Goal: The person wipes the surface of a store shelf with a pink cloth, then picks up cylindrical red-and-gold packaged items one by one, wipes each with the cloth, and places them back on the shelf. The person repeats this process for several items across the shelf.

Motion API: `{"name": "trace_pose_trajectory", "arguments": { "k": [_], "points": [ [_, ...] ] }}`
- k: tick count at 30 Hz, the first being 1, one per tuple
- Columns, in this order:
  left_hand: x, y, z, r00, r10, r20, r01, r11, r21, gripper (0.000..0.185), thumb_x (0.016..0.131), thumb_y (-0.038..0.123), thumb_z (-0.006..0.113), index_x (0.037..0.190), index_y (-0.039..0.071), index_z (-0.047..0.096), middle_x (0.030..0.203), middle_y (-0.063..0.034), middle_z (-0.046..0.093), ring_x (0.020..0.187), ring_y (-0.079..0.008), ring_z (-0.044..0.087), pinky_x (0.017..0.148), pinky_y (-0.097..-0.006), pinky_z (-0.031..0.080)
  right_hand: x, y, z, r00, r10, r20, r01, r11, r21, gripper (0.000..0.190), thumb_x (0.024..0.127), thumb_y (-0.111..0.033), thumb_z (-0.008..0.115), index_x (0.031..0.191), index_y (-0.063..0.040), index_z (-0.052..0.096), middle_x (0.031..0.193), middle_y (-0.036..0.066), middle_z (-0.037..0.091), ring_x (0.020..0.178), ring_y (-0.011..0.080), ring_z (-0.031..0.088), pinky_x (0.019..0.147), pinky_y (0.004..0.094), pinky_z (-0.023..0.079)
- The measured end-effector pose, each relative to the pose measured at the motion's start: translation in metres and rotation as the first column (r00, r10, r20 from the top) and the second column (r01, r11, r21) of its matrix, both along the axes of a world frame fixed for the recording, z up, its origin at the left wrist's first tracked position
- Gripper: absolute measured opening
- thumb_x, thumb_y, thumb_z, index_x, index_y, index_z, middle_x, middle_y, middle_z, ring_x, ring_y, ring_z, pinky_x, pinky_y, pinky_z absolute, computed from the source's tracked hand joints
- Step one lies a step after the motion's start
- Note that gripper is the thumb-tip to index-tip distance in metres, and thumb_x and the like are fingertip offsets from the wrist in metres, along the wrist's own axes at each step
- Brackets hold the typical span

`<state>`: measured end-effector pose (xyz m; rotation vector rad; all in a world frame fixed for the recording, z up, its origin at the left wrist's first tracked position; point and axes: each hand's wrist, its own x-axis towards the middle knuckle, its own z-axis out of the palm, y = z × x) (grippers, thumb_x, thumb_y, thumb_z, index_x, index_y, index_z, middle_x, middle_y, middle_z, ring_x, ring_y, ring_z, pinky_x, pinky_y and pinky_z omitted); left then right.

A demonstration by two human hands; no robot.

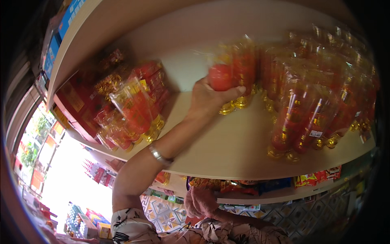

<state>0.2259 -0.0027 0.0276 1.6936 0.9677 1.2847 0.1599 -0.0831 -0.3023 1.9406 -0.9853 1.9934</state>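
My left hand (210, 96), with a silver-coloured bracelet on the wrist, reaches over the pale wooden shelf (219, 152). It grips a clear-wrapped pair of red candles (221, 77) with gold bases; motion blur softens their outlines. Close beside them on the right stand many similar wrapped red candles (313, 116). Another wrapped candle pack (134, 106) leans at the left, with smaller ones about it. Low in the picture, below the shelf's front edge, my right hand is bunched in a pink cloth (199, 201), which covers its fingers.
Red boxes (77, 100) and stacked red packets (154, 79) stand at the shelf's left end. A lower shelf (262, 199) carries colourful packaged goods (317, 178). Patterned floor tiles (166, 213) show beneath. A bright opening (76, 170) lies at the left, with boxes near it.
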Motion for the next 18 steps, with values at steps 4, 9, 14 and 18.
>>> {"name": "trace_pose_trajectory", "arguments": {
  "k": [4, 9, 14, 18],
  "points": [
    [-0.06, -0.082, 0.028, 0.975, 0.192, -0.108, -0.176, 0.974, 0.141, 0.044, 0.076, 0.023, 0.084, 0.11, 0.0, 0.067, 0.101, -0.0086, 0.072, 0.084, -0.0154, 0.068, 0.076, -0.0303, 0.055, -0.001, -0.011, 0.014, 0.991, 0.089, 0.103, -0.079, 0.991, -0.104, 0.057, 0.087, -0.053, 0.064, 0.084, 0.004, 0.068, 0.076, 0.018, 0.07, 0.06, 0.0298, 0.067, 0.053, 0.0386, 0.052],
    [-0.147, -0.178, -0.017, 0.941, 0.307, 0.14, -0.33, 0.926, 0.184, 0.071, 0.078, 0.019, 0.081, 0.134, -0.004, 0.044, 0.124, -0.0199, 0.061, 0.108, -0.0297, 0.064, 0.093, -0.042, 0.053, -0.039, -0.017, -0.055, 0.964, 0.123, 0.235, -0.059, 0.963, -0.263, 0.038, 0.092, -0.037, 0.058, 0.085, 0.0, 0.064, 0.073, 0.014, 0.065, 0.059, 0.0258, 0.063, 0.052, 0.0379, 0.05],
    [-0.22, -0.252, -0.12, 0.798, 0.576, 0.178, -0.585, 0.811, -0.006, 0.076, 0.07, 0.017, 0.09, 0.13, -0.002, 0.048, 0.122, -0.0159, 0.062, 0.112, -0.0283, 0.062, 0.097, -0.0431, 0.052, 0.012, -0.047, -0.046, 0.226, 0.923, -0.311, 0.196, -0.356, -0.914, 0.015, 0.083, -0.012, 0.068, 0.094, -0.011, 0.058, 0.074, -0.002, 0.054, 0.059, 0.0169, 0.048, 0.058, 0.0371, 0.047],
    [-0.251, -0.284, -0.208, 0.55, 0.771, -0.321, -0.796, 0.6, 0.076, 0.054, 0.071, 0.01, 0.088, 0.117, 0.003, 0.061, 0.11, -0.0084, 0.068, 0.098, -0.02, 0.066, 0.089, -0.0335, 0.054, 0.022, -0.055, 0.057, -0.042, -0.101, -0.994, 0.059, -0.993, 0.099, 0.015, 0.079, -0.021, 0.068, 0.082, -0.018, 0.054, 0.069, 0.002, 0.046, 0.067, 0.0247, 0.045, 0.058, 0.0384, 0.044]
  ]
}}
